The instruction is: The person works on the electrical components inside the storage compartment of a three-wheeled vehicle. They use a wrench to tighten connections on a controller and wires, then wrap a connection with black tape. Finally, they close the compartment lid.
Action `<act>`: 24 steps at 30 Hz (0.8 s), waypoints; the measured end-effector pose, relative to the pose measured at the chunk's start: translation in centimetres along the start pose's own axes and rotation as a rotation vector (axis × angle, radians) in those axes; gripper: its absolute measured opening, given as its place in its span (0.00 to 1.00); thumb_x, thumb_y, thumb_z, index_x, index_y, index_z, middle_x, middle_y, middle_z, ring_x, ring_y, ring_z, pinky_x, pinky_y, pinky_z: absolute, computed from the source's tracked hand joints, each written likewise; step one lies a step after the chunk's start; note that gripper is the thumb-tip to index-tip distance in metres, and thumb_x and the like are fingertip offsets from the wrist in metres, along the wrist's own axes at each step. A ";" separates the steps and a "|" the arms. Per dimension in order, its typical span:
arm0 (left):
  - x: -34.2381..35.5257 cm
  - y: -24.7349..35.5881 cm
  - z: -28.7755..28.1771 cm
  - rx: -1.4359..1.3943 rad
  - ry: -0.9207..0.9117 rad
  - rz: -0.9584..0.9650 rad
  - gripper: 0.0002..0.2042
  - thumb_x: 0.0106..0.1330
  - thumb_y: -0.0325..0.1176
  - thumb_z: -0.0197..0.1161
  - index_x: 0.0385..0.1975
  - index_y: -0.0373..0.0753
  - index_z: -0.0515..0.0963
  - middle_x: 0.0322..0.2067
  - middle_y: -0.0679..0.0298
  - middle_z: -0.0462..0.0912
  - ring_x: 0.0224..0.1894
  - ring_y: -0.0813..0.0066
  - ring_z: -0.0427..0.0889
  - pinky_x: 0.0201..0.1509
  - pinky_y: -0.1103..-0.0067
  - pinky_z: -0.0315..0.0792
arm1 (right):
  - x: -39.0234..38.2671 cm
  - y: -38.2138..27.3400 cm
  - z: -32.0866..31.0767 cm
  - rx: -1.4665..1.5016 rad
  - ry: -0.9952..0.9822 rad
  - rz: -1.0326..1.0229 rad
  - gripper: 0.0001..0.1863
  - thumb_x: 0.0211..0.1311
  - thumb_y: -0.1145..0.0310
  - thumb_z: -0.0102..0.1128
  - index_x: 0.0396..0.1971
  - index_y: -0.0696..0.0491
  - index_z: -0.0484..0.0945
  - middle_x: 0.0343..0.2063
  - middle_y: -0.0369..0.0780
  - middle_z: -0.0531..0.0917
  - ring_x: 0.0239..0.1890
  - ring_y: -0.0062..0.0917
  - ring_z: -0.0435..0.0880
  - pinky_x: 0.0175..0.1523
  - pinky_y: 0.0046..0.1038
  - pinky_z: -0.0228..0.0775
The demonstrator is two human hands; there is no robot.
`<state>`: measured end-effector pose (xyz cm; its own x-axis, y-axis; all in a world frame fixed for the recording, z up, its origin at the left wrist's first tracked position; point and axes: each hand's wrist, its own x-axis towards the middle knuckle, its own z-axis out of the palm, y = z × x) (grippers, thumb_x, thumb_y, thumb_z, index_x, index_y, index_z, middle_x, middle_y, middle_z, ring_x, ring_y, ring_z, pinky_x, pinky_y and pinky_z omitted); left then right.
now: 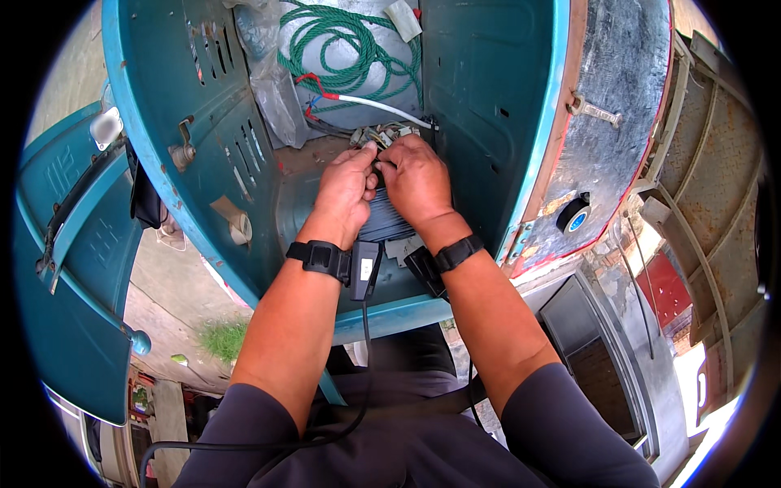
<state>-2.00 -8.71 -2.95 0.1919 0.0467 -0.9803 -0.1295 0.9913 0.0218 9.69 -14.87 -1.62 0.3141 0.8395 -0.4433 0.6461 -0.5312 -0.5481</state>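
Inside a teal metal box (504, 81), my left hand (346, 191) is closed, its thumb and fingers pinched on thin wires (378, 142). My right hand (415, 179) is closed on the same wires, touching close to my left. Just beyond my fingertips is a cluster of small pale connectors (394, 132), partly hidden. Below my hands lies grey coiled wire or cable (389, 213). A white cable (378, 107) with red and blue leads runs behind the connectors. Exactly what my fingertips hold is partly hidden.
Green rope (342, 49) lies at the back beside a plastic bag (277, 106). A tape roll (241, 229) sits inside left. On the right ledge are a wrench (598, 112) and black tape (573, 215). A teal door (69, 285) hangs open left; rusty metal panels (716, 203) stand right.
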 end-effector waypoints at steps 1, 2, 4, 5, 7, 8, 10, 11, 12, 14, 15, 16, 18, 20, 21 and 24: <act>-0.2 0.0 0.1 -0.033 -0.003 -0.010 0.08 0.74 0.37 0.63 0.34 0.45 0.74 0.22 0.74 0.68 0.21 0.84 0.66 0.21 0.84 0.56 | 0.1 0.1 0.0 0.012 0.002 0.018 0.04 0.52 0.71 0.71 0.29 0.51 0.85 0.35 0.39 0.82 0.42 0.38 0.83 0.46 0.39 0.78; -0.4 0.0 0.1 -0.067 -0.007 -0.018 0.07 0.75 0.38 0.62 0.35 0.44 0.74 0.22 0.74 0.69 0.21 0.83 0.67 0.21 0.84 0.56 | 0.1 0.1 -0.1 0.023 0.004 0.036 0.04 0.52 0.71 0.71 0.29 0.51 0.85 0.36 0.39 0.82 0.42 0.38 0.83 0.46 0.39 0.78; -0.4 0.1 0.0 -0.120 -0.007 -0.049 0.08 0.76 0.39 0.60 0.38 0.43 0.75 0.22 0.74 0.69 0.22 0.83 0.67 0.21 0.84 0.56 | 0.2 0.1 -0.3 0.007 0.015 0.035 0.04 0.53 0.71 0.71 0.30 0.51 0.86 0.36 0.38 0.83 0.41 0.37 0.84 0.46 0.38 0.78; -0.2 0.2 -0.4 -0.139 -0.003 -0.070 0.08 0.77 0.40 0.59 0.39 0.42 0.76 0.23 0.74 0.69 0.22 0.83 0.67 0.21 0.84 0.56 | 0.2 0.1 -0.3 -0.001 0.020 0.034 0.04 0.54 0.71 0.71 0.30 0.52 0.86 0.36 0.38 0.83 0.41 0.36 0.84 0.46 0.37 0.78; 0.3 0.3 -0.8 -0.156 -0.030 -0.118 0.10 0.78 0.41 0.56 0.41 0.42 0.76 0.24 0.74 0.69 0.22 0.83 0.66 0.22 0.84 0.56 | 0.2 0.2 -0.4 -0.010 0.025 0.044 0.04 0.54 0.71 0.71 0.30 0.52 0.86 0.36 0.38 0.83 0.41 0.36 0.84 0.46 0.37 0.78; 0.5 0.4 -0.8 -0.154 -0.061 -0.145 0.10 0.79 0.42 0.54 0.41 0.42 0.75 0.25 0.74 0.69 0.22 0.83 0.65 0.22 0.84 0.56 | 0.2 0.2 -0.4 -0.014 0.026 0.049 0.04 0.54 0.71 0.71 0.30 0.52 0.86 0.36 0.38 0.83 0.41 0.36 0.84 0.46 0.36 0.78; 1.0 0.5 -1.0 -0.166 -0.109 -0.174 0.10 0.80 0.41 0.53 0.41 0.43 0.75 0.25 0.74 0.69 0.22 0.83 0.64 0.22 0.84 0.56 | 0.3 0.1 -0.4 -0.005 0.007 0.040 0.04 0.54 0.71 0.71 0.30 0.52 0.86 0.35 0.38 0.83 0.41 0.36 0.84 0.46 0.36 0.78; 1.3 0.7 -1.1 -0.179 -0.127 -0.178 0.10 0.80 0.41 0.53 0.41 0.43 0.75 0.25 0.74 0.69 0.22 0.84 0.64 0.21 0.84 0.56 | 0.3 0.1 -0.4 -0.002 -0.001 0.037 0.04 0.54 0.71 0.71 0.30 0.52 0.86 0.35 0.37 0.83 0.41 0.36 0.84 0.46 0.36 0.78; 1.4 0.7 -1.2 -0.191 -0.145 -0.181 0.09 0.80 0.40 0.53 0.41 0.42 0.75 0.25 0.74 0.69 0.22 0.84 0.64 0.21 0.85 0.55 | 0.2 0.1 -0.4 -0.003 0.000 0.036 0.04 0.54 0.71 0.71 0.30 0.52 0.86 0.35 0.37 0.83 0.41 0.36 0.84 0.46 0.36 0.78; 1.2 0.6 -0.9 -0.164 -0.110 -0.154 0.09 0.79 0.39 0.54 0.40 0.42 0.75 0.24 0.74 0.68 0.21 0.84 0.64 0.20 0.85 0.54 | 0.2 0.1 -0.4 -0.005 0.002 0.032 0.03 0.54 0.71 0.71 0.30 0.52 0.86 0.35 0.37 0.83 0.41 0.36 0.84 0.46 0.36 0.78; 1.0 0.6 -0.6 -0.151 -0.092 -0.141 0.09 0.79 0.39 0.54 0.40 0.42 0.75 0.24 0.74 0.68 0.21 0.85 0.64 0.20 0.85 0.54 | 0.2 0.2 -0.3 -0.002 0.004 0.028 0.03 0.54 0.71 0.71 0.30 0.52 0.86 0.35 0.37 0.83 0.41 0.36 0.84 0.45 0.36 0.78; 0.9 0.5 -0.4 -0.147 -0.079 -0.130 0.08 0.79 0.39 0.55 0.39 0.42 0.75 0.23 0.74 0.68 0.21 0.85 0.63 0.20 0.85 0.54 | 0.1 0.2 -0.2 0.000 0.007 0.024 0.03 0.54 0.71 0.71 0.30 0.52 0.86 0.35 0.37 0.83 0.41 0.36 0.84 0.45 0.36 0.78; 0.8 0.4 -0.2 -0.138 -0.052 -0.110 0.08 0.78 0.38 0.56 0.38 0.42 0.75 0.22 0.74 0.67 0.21 0.85 0.63 0.20 0.85 0.54 | 0.1 0.3 -0.1 0.001 0.011 0.017 0.03 0.54 0.71 0.70 0.29 0.52 0.86 0.35 0.37 0.83 0.41 0.36 0.84 0.45 0.36 0.78; 0.8 0.4 -0.1 -0.124 -0.045 -0.104 0.09 0.78 0.39 0.57 0.37 0.42 0.75 0.22 0.74 0.67 0.21 0.85 0.63 0.20 0.84 0.54 | 0.1 0.3 0.0 -0.005 0.015 0.008 0.03 0.54 0.72 0.70 0.29 0.52 0.86 0.35 0.37 0.83 0.41 0.36 0.84 0.45 0.36 0.78; 0.7 0.3 -0.1 -0.117 -0.042 -0.101 0.09 0.78 0.40 0.57 0.37 0.43 0.75 0.22 0.74 0.67 0.21 0.85 0.63 0.20 0.84 0.54 | 0.1 0.3 0.0 -0.005 0.014 0.003 0.03 0.54 0.72 0.70 0.30 0.52 0.86 0.35 0.37 0.83 0.41 0.36 0.84 0.45 0.36 0.78; 0.6 0.4 0.2 -0.080 -0.010 -0.079 0.09 0.78 0.41 0.58 0.37 0.43 0.75 0.22 0.74 0.67 0.20 0.85 0.63 0.20 0.84 0.54 | 0.2 0.2 -0.1 -0.004 0.010 -0.004 0.04 0.54 0.71 0.70 0.30 0.52 0.87 0.35 0.37 0.83 0.41 0.36 0.84 0.45 0.36 0.78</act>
<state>-1.74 -8.30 -3.47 0.2142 -0.0292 -0.9764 -0.1905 0.9791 -0.0710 9.94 -14.83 -1.72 0.3186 0.8426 -0.4341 0.6499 -0.5276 -0.5471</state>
